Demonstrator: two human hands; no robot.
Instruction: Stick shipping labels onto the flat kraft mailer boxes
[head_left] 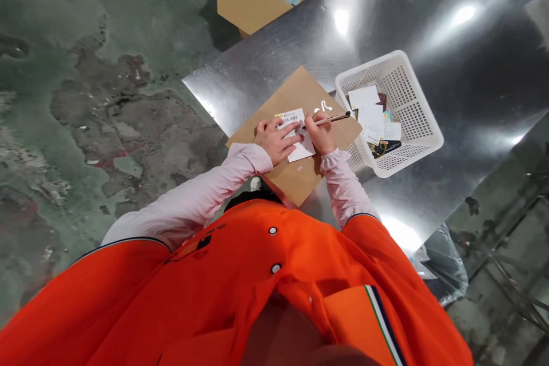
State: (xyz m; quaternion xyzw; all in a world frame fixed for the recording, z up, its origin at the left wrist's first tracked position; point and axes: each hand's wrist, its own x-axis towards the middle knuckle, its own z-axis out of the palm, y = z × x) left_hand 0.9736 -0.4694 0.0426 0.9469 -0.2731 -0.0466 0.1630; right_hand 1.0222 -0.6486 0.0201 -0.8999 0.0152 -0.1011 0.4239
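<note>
My right hand (320, 134) is closed round a dark pen (337, 118), its tip down at a white paper slip (302, 149). The slip carries a barcode and a bit of yellow at its upper left corner. Across the left part of that slip lies my left hand (277, 139), palm down with fingers apart. Both hands rest over a brown cardboard sheet (295, 91) on the metal table. White marks show on the cardboard near the pen. My fingers cover part of the slip, so any writing there is hidden.
A white perforated basket (422, 111) with paper slips and small items stands to the right, against the cardboard. Beyond the table's left edge is an open carton (249, 3) holding light blue boxes. The metal table (454, 57) reflects lamps. A clear plastic bag (448, 269) hangs lower right.
</note>
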